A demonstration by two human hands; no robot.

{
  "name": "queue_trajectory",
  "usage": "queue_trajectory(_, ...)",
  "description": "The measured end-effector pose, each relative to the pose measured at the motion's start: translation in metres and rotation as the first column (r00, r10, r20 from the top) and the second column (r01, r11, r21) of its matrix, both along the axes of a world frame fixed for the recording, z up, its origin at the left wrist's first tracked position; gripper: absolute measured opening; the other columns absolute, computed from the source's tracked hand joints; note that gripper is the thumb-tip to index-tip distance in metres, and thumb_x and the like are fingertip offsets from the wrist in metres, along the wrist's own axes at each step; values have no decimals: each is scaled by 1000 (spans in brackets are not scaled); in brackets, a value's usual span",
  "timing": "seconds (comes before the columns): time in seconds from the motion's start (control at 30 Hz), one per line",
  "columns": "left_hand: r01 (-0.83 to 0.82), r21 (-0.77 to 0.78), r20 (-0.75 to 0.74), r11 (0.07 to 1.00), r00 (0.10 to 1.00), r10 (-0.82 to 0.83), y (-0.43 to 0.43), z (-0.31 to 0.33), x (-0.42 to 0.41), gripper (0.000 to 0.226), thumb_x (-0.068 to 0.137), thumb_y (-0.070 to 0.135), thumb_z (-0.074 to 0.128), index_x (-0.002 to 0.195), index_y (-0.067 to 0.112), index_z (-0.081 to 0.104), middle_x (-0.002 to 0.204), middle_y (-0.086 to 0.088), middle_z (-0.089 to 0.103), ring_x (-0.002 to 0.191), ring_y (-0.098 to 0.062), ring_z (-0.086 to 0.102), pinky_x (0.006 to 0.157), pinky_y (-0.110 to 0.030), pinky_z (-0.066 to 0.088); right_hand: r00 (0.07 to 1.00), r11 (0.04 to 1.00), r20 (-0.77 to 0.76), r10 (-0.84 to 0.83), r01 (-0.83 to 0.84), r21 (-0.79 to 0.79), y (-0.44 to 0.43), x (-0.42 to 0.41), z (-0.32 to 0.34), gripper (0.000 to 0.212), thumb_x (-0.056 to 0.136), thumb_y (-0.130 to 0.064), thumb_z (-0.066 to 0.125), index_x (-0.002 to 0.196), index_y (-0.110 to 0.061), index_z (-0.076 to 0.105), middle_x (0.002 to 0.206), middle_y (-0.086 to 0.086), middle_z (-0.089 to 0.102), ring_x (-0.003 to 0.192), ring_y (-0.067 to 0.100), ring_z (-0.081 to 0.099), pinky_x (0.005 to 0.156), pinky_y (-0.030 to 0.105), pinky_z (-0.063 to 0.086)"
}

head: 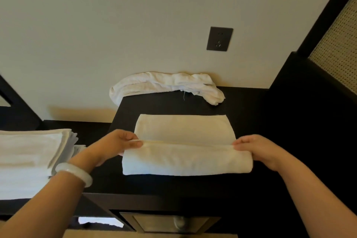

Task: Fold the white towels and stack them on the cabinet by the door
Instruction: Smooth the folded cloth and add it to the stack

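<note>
White towel (185,149), unlabelled, its fold edge between pinching fingers (135,143).

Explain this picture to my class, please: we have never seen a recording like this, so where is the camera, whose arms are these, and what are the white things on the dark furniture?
There is no machine here. One camera sits on a person's head and looks forward and down, so the two bare arms reaching in from the bottom are that person's own. The left hand, with a pale bangle on its wrist, and the right hand each pinch one end of a white towel lying on a dark cabinet top, with its near part doubled over. Behind it, against the wall, lies a crumpled towel, not yet folded. At the left edge stands a stack of folded towels. A dark wall socket is on the wall above.
</note>
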State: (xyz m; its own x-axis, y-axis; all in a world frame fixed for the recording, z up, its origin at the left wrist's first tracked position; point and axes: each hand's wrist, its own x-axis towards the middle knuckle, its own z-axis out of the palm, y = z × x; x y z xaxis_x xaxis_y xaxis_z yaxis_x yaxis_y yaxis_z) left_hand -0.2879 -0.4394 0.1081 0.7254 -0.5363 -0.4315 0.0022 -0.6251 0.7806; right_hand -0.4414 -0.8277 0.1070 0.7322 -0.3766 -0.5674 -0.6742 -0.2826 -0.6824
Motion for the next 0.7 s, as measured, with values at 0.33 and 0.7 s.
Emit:
queue_trajectory(0.33,-277,161,185,947,951,247,-40,-34,23,13,93,32,65,105,29,65,109,3,62,93,-10,59,84,-29,48,996,977,41,-85,91,-192,-9,51,-43,19,88,-16,72,101,-26,63,101,-3,65,89,11,61,68,27,48)
queue_trajectory(0.7,-317,108,335,942,904,266,-66,-20,80,11,98,27,58,93,34,65,91,9,66,87,-7,62,68,-19,44,984,961,159,-78,117,-249,-34,112,-35,3,95,-20,63,96,-19,66,90,0,69,82,14,66,74,33,55)
